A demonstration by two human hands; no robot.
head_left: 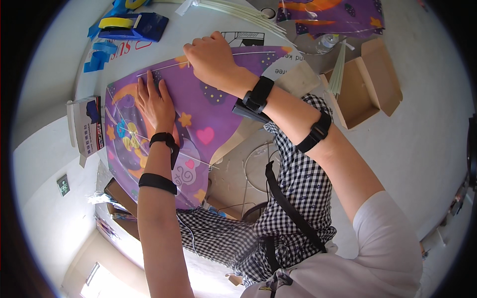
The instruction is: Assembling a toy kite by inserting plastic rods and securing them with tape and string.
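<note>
A purple kite sheet (196,107) printed with orange stars, pink hearts and a moon lies over the table, partly hanging toward my lap. Thin pale rods run across it, one of them along its far edge (164,68). My left hand (158,104) rests flat on the sheet, fingers stretched toward that edge. To its right, my right hand (211,57) is closed in a fist over the far edge. A small tan tip shows below the fist; what the fingers grip is hidden.
A blue tape dispenser (144,27) with yellow tape stands at the far left, beside blue plastic pieces (99,55). Pale rods (238,15) lie at the back. An open cardboard box (360,92) is at right; another purple sheet (343,17) lies at the far right. A printed carton (87,124) sits left.
</note>
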